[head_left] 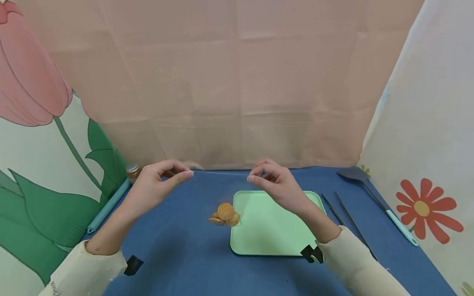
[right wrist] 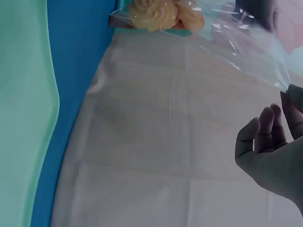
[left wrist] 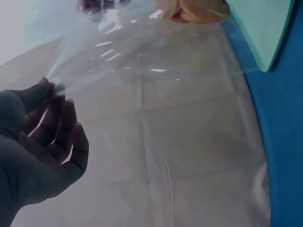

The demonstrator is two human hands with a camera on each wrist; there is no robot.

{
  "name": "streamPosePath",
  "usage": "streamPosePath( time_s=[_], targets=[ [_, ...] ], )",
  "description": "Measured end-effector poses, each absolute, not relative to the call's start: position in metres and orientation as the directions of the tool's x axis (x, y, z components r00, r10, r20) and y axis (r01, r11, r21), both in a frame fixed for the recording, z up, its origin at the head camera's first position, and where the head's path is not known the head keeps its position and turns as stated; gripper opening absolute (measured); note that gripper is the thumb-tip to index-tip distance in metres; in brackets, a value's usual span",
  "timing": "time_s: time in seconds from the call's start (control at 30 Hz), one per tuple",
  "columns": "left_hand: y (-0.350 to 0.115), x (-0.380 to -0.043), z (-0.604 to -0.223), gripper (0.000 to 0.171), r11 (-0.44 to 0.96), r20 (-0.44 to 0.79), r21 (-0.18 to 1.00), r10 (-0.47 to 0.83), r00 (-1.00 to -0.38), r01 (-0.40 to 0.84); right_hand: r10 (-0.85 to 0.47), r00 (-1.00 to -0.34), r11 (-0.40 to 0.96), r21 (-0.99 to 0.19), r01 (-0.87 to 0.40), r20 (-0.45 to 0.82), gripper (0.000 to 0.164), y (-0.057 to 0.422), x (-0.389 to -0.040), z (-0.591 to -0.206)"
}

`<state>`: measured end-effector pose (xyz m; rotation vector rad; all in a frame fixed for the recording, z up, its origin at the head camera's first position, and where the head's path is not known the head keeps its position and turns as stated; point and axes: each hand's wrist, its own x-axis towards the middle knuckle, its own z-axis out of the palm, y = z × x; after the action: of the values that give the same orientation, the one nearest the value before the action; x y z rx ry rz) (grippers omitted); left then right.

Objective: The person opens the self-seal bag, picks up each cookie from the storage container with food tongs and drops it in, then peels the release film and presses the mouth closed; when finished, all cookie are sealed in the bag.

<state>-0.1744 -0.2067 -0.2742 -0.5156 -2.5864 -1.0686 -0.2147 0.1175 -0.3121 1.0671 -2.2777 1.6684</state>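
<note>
A clear plastic bag [left wrist: 118, 61] with several swirled golden cookies [head_left: 225, 213] at its bottom hangs between my two hands. My left hand [head_left: 157, 185] pinches one upper corner between thumb and index finger. At the opposite upper corner, my right hand [head_left: 275, 185] pinches the film the same way, as the right wrist view shows. The bag's top edge runs nearly level from hand to hand. In the head view the film is almost invisible, and the cookies overlap the left edge of a light green tray [head_left: 274, 234].
On the blue tabletop [head_left: 166, 246], two thin dark rods [head_left: 349, 218] lie right of the tray. A spatula [head_left: 401, 230] with a pale blue handle rests farther right. At the back left are a small jar [head_left: 132, 172] and a long teal roll [head_left: 109, 205].
</note>
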Motion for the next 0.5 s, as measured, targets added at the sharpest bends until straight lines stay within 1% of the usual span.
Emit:
streamPosePath(
  time_s=[0.1,0.27,0.33,0.5],
  targets=[
    [-0.216,-0.169,-0.279,0.014,0.651,0.359,0.650,0.191,-0.914,0.391,-0.478,-0.748,0.082,-0.825,-0.560,0.460,0.008,0.107,-0.212,-0.319],
    [-0.232,-0.162,-0.287,0.012,0.658,0.311,0.662,0.194,-0.930,0.359,-0.525,-0.731,0.116,-0.815,-0.568,0.436,0.009,0.094,-0.206,-0.332],
    [-0.238,-0.159,-0.290,0.011,0.666,0.299,0.657,0.200,-0.933,0.353,-0.547,-0.735,0.143,-0.821,-0.553,0.401,0.008,0.089,-0.204,-0.337],
    [-0.253,-0.155,-0.298,0.013,0.675,0.243,0.667,0.205,-0.948,0.316,-0.605,-0.747,0.149,-0.881,-0.448,0.277,0.009,0.076,-0.200,-0.347]
  ],
)
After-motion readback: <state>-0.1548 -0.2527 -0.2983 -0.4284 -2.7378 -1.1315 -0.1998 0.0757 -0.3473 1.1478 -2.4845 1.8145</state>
